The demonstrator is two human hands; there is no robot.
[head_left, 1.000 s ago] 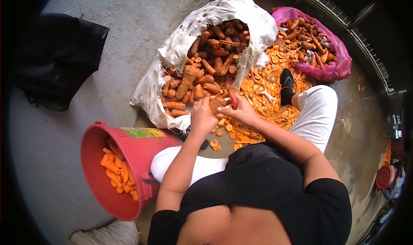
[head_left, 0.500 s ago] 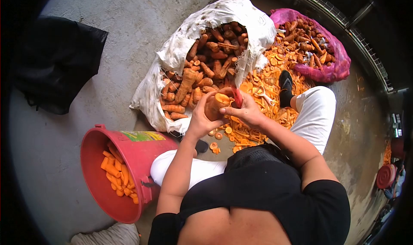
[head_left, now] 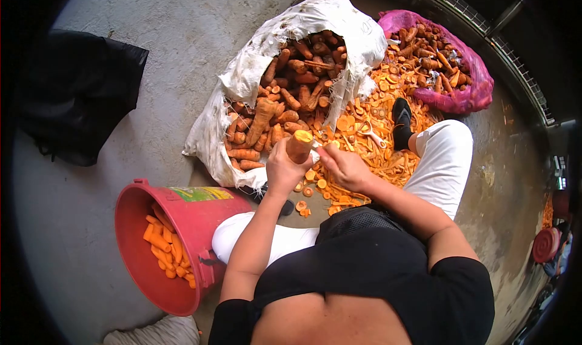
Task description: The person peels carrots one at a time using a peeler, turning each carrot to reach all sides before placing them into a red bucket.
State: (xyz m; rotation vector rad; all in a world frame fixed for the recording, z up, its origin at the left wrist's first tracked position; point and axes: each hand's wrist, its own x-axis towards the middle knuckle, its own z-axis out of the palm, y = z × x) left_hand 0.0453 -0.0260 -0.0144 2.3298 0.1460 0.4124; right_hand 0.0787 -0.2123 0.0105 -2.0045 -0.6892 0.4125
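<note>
A thick unpeeled carrot stands upright in my left hand, its cut yellow-orange top facing me. My fingers wrap around its lower part. Close on its right, my right hand is closed around a small knife. Only a bit of pale blade shows beside the carrot; the handle is mostly hidden in my fingers. Behind both hands, a torn white sack lies open with many unpeeled carrots spilling out.
Peelings and cut ends cover the floor, with a white peeler on them. A tilted red bucket on the left holds peeled carrots. A pink sack of carrots lies far right; black cloth lies left.
The carrot has come upright and slightly left in my left hand, its top now trimmed lower. My right hand has drawn off the carrot, turning the knife downward.
</note>
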